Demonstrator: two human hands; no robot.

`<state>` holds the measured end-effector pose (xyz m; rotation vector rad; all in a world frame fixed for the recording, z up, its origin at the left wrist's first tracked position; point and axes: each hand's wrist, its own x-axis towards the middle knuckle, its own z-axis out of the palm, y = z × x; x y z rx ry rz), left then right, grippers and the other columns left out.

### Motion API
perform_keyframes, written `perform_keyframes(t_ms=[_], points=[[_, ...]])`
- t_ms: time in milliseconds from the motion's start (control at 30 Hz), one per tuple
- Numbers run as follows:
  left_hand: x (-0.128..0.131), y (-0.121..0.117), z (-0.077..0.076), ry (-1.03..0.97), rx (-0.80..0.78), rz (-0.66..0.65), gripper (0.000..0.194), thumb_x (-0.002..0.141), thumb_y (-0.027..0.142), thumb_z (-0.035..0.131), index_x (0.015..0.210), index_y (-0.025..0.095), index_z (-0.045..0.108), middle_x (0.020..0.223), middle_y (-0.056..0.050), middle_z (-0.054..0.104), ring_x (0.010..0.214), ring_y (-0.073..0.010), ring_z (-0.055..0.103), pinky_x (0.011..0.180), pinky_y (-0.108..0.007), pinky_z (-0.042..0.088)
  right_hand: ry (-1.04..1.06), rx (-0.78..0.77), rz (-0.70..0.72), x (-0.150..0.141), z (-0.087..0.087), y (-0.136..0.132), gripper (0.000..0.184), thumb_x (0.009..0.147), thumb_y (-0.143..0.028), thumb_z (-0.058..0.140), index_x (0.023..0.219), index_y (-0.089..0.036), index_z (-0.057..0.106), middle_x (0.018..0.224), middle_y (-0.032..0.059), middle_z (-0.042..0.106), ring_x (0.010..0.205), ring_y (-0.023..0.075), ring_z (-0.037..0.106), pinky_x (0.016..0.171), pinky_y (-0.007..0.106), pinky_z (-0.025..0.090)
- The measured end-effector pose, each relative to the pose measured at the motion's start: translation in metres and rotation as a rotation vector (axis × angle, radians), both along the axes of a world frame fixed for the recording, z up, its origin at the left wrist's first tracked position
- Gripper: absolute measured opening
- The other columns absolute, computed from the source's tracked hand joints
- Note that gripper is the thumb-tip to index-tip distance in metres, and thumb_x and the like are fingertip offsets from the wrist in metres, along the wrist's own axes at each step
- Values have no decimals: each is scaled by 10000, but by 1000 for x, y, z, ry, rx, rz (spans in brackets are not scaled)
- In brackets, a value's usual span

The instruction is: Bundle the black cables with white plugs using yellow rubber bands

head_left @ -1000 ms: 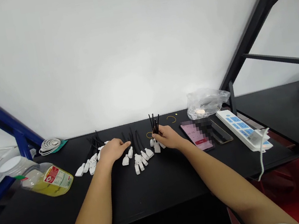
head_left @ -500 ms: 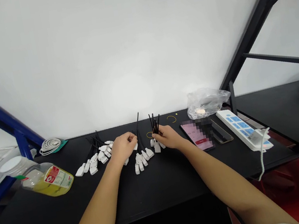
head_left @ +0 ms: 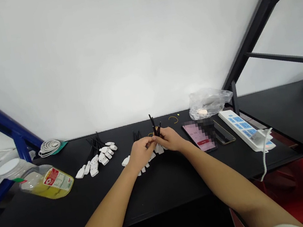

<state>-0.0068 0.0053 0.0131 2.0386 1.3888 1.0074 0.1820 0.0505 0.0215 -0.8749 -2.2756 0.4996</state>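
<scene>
My right hand (head_left: pixel 170 139) is closed round an upright bundle of short black cables (head_left: pixel 153 123), whose white plug ends (head_left: pixel 160 149) point down below the fingers. Against this bundle my left hand (head_left: pixel 143 152) is closed in a pinch on a black cable, its fingertips meeting those of the right hand. The pinched cable's lower end is hidden by the hands. Partly covered by my left hand lies a group of black cables with white plugs (head_left: pixel 126 161). Further left rests a larger pile of the same white-ended cables (head_left: pixel 94 166).
A clear jar (head_left: pixel 59 182) of yellow contents lies at the left, near a coiled white cable (head_left: pixel 50 147). A yellow rubber band (head_left: pixel 173 118) lies behind my right hand. To the right are two phones (head_left: pixel 199 138) (head_left: pixel 225 131), a plastic bag (head_left: pixel 209 101) and a power strip (head_left: pixel 245 130).
My left hand has moved right with a single black cable, from above the middle group to the bundle in my right hand. The right hand has stayed in place.
</scene>
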Motion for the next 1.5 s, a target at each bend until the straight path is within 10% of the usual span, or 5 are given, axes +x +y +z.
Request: perform_keyframes(t_ms=[300, 600, 933, 1200, 1500], points=[[-32, 12, 12, 240, 28, 232, 259, 907, 427, 558, 980, 245, 728, 932, -28, 739, 841, -199, 660, 760, -300, 468, 53, -59, -113, 3, 4, 1, 190, 915, -348, 585, 840, -180, 630, 631, -20, 575, 575, 120, 516, 561, 226, 323], [-62, 20, 9, 580, -372, 253, 415, 839, 617, 535, 730, 237, 662, 811, -67, 743, 795, -270, 679, 628, -306, 413, -28, -105, -141, 3, 6, 3, 119, 908, -276, 562, 903, -189, 643, 710, -4, 625, 625, 131, 550, 595, 230, 339], [-73, 23, 3, 584, -352, 224, 276, 730, 249, 641, 1003, 258, 681, 948, -40, 756, 915, -244, 688, 723, -299, 456, -37, -96, -164, 4, 6, 3, 122, 917, -292, 541, 885, -198, 614, 707, -8, 603, 645, 139, 543, 617, 235, 346], [-48, 19, 14, 129, -40, 351, 264, 796, 245, 549, 1004, 210, 708, 824, -13, 716, 738, -172, 649, 704, -269, 480, -10, -80, -172, 3, 1, 5, 174, 922, -343, 569, 864, -194, 637, 690, -13, 594, 630, 132, 537, 611, 228, 353], [4, 1, -3, 42, 53, 21, 184, 897, 327, 572, 845, 213, 706, 828, -34, 699, 750, -165, 639, 713, -275, 497, 23, -55, -69, 1, -1, 3, 254, 916, -440, 605, 896, -189, 636, 752, 6, 631, 651, 139, 561, 598, 227, 363]])
